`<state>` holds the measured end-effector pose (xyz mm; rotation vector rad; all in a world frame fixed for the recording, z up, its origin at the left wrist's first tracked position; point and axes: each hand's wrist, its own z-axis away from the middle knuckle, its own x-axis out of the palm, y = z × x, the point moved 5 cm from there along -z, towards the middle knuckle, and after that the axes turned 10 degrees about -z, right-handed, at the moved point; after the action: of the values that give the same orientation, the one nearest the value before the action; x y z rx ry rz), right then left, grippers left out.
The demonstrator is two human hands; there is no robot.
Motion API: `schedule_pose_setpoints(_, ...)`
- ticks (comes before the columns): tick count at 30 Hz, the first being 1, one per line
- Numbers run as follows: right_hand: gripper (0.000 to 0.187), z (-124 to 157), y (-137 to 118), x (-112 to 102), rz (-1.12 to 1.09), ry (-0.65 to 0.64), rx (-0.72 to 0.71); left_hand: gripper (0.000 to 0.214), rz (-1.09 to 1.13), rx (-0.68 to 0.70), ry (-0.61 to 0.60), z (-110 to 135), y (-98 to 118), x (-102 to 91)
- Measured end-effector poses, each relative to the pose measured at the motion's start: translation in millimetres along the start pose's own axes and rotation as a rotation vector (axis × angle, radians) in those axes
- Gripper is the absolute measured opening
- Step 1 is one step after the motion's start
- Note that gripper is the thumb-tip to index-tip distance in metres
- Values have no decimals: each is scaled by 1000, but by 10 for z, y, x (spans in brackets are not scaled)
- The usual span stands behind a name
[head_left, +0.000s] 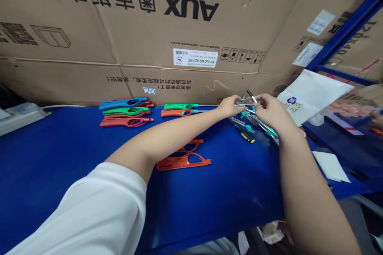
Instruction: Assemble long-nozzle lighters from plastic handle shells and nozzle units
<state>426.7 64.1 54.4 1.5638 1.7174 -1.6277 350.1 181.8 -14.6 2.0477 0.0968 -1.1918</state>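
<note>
My left hand (230, 106) reaches over the table with thumb and fingers pinched together; what it holds, a thin clear or metallic bit, is too small to make out. Close beside it, my right hand (267, 110) is closed on a short dark-and-silver rod (251, 96), its tip pointing up and to the left. Beneath both hands lies a loose pile of metal lighter tubes (259, 122) with green ends. A black-and-yellow screwdriver (245, 134) rests in front of the pile. Two orange lighter casing halves (184, 162) lie near my left forearm, which partly covers one.
Blue, green and red lighter casings (125, 110) are stacked at the back left. Green and orange lighters (179, 110) lie nearer the middle. A large cardboard box (134, 48) walls off the blue table's (233, 191) back. On the right are a white bag (311, 95) and a blue metal frame (350, 28).
</note>
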Motion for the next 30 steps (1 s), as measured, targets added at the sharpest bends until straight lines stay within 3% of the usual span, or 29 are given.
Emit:
schedule_pose_setpoints(4,30,-28,68,17,35,-18,0,34,18,41,-61,-91,-6,89)
schedule_pose_setpoints(12,27,-45,135,30,104,-70,38,34,67,88,-67,-90,-128,41)
schedule_pose_setpoints(19,57,-70,227,44,146,-64,130,32,127,125,-12,-104,-105,-70)
schedule_pose_setpoints(25,28,-114,231,88,14,32,-3,20,182,177,31,-74,-47,-169)
schedule_pose_setpoints(30,26,-103,147,130,-52,59,-52,21,186,199,15,-34,-81,-191)
